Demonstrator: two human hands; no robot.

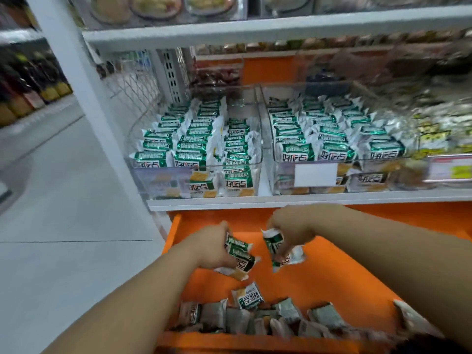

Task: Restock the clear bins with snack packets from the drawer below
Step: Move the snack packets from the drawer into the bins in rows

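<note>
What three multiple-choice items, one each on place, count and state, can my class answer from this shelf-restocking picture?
1. Where is the open orange drawer relative to the two clear plastic bins?
A) below them
B) above them
C) behind them

2. How many rows of green-and-white snack packets fill the left bin?
A) one
B) three
C) six

3. What is the left hand doing?
A) resting open and empty
B) pushing the drawer shut
C) holding packets in its grip

Answers:
1 A: the drawer juts out under the white shelf board that carries the bins.
2 B: three rows run from front to back.
3 C: its fingers curl round packets above the drawer.
</note>
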